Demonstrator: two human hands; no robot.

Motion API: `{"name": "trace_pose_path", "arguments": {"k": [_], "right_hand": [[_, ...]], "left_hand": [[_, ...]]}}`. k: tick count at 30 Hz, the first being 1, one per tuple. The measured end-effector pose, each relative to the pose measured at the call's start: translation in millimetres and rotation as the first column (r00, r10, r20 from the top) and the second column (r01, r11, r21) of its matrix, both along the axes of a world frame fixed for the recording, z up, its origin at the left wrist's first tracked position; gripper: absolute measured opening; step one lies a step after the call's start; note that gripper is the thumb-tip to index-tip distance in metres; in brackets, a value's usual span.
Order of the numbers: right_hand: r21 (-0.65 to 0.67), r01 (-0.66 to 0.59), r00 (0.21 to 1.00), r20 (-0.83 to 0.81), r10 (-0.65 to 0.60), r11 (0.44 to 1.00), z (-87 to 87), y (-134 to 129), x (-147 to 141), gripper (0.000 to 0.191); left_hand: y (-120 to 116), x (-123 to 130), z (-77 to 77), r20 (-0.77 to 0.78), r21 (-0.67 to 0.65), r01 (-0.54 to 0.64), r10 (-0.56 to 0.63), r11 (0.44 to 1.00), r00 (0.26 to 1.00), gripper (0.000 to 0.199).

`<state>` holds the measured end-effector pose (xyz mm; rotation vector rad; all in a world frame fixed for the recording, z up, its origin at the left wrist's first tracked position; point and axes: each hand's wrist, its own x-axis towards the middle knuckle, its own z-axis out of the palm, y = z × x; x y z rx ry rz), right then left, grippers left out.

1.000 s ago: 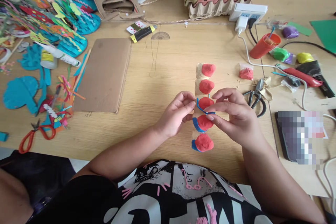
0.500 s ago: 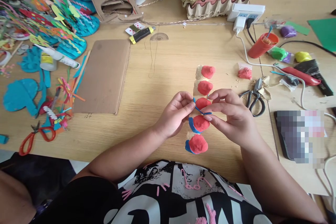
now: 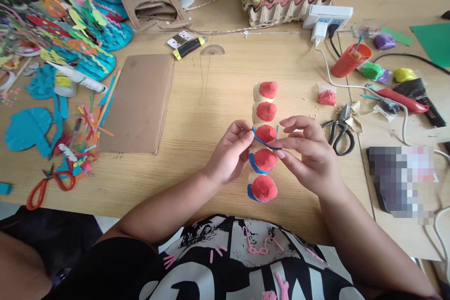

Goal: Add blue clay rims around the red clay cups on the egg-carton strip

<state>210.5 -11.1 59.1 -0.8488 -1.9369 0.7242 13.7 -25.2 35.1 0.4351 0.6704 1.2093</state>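
Blue strip (image 3: 264, 142) at carton row's (image 3: 258, 90) middle red mound (image 3: 266, 133), over tabletop (image 3: 197, 126).
Left hand (image 3: 228, 151): grip closed on carton row, mid-length; right hand (image 3: 309, 157): grip pinching blue strip's right end.

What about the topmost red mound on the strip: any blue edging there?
No, only the bare tan strip shows beside the topmost red mound.
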Motion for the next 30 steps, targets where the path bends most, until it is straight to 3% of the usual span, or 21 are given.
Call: {"name": "trace_pose_path", "arguments": {"k": [8, 30], "right_hand": [[-0.133, -0.024, 0.998, -0.061, 0.016, 0.991, -5.1, -2.0, -0.2, 0.032], [-0.255, 0.036, 0.997, -0.054, -0.051, 0.966, -3.5, -10.0, -6.9, 0.017]], "left_hand": [[0.4, 0.2, 0.1, 0.014, 0.008, -0.013, 0.013, 1.0, 1.0, 0.023], [1.4, -1.8, 0.9, -0.017, -0.002, -0.014, 0.014, 1.0, 1.0, 0.024]]}}
